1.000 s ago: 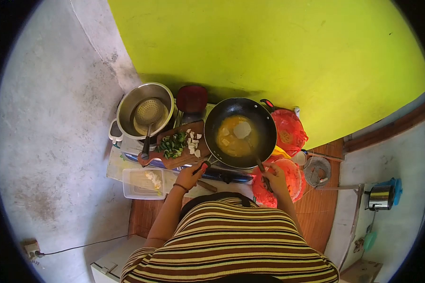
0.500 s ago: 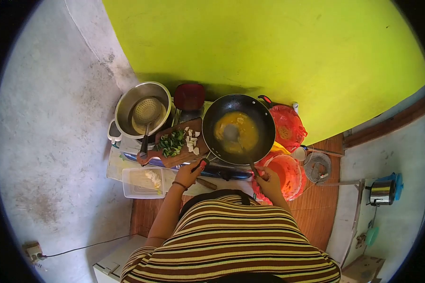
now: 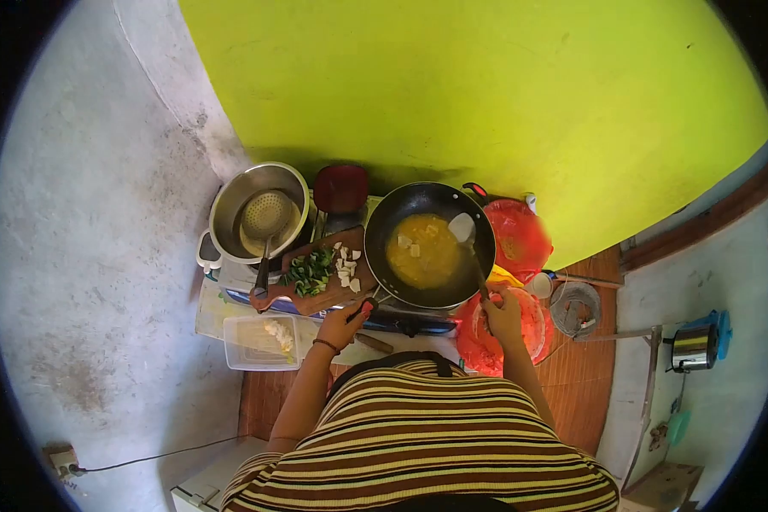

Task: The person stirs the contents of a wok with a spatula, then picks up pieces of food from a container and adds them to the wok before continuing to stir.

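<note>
While the L hand (image 3: 343,324) has its grip clamped round the black-and-red handle (image 3: 365,309) on the near-left side of the round black wok (image 3: 394,215), the R hand (image 3: 503,316) is just off the wok's near-right rim, its grip closed on the pale, round-bladed spatula w/ a dark handle (image 3: 462,227). Head view: spatula blade is inside the wok, by its right inner wall at the edge of the orange-yellow liquid (image 3: 431,269), which covers the wok's bottom; a few pale chunks (image 3: 410,247) sit in it, L of wok's centre. Can't tell if blade touches the wok wall.

Just L of wok: brown wooden cutting board (image 3: 320,300) w/ chopped green leaves (image 3: 309,271) &, nearer the wok, white cut pieces (image 3: 346,266). Farther L of wok: round silver metal pot (image 3: 230,205) w/ a perforated metal skimmer (image 3: 266,215) in it. Well off wok's near-left side: clear rectangular plastic tub (image 3: 243,341) w/ whitish bits inside. Behind wok, to L: dark red square bowl (image 3: 341,188). R of wok: bright red plastic bag (image 3: 514,230), partly blurred.
</note>
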Demonstrator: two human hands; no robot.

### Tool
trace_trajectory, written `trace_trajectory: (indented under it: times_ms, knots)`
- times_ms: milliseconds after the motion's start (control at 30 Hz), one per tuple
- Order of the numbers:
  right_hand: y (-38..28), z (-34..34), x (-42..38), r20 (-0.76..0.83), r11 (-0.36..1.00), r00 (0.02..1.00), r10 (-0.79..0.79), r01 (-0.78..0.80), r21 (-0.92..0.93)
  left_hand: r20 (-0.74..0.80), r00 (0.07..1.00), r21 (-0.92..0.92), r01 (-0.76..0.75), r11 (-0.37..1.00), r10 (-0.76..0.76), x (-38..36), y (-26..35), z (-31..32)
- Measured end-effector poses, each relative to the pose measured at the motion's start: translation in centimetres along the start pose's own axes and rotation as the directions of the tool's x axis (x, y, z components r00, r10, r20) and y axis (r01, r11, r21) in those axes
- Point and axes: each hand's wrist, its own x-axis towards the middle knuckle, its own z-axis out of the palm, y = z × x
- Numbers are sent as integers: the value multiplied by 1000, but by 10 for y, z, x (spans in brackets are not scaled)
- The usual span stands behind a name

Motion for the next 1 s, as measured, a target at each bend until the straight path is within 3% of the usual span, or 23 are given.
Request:
trace_trajectory:
  times_ms: [67, 167, 300, 467, 667, 767, 867, 1000]
  knots:
    - [-23, 9, -2, 81, 976, 984, 159, -169, 137, -11, 1000, 2, -17, 1000, 17, 2, -4, 1]
    - [-28, 23, 3, 190, 887, 959, 211, -269, 374, -3, 1000, 37, -26, 999, 27, 0, 0, -1]
    - [-43, 33, 6, 291, 753, 909, 297, -411, 515, -2, 999, 54, -35, 998, 35, -2, 2, -1]
    - [-48, 29, 4, 355, 751, 905, 234, -400, 525, -1, 1000, 74, 1, 997, -1, -1, 2, 0]
    - [-37, 15, 2, 129, 965, 987, 98, -125, 229, -6, 1000, 32, 8, 999, -7, -3, 5, -1]
    - [-31, 10, 2, 22, 994, 995, 97, -98, 46, -2, 1000, 12, 0, 1000, 0, -2, 4, -2]
    - [-18, 12, 7, 65, 988, 996, 69, -77, 134, 3, 1000, -13, 20, 1000, -20, -3, 7, -2]
    - [-29, 23, 9, 171, 923, 964, 202, -246, 297, 4, 1000, -4, 8, 1000, -8, 1, 1, -1]
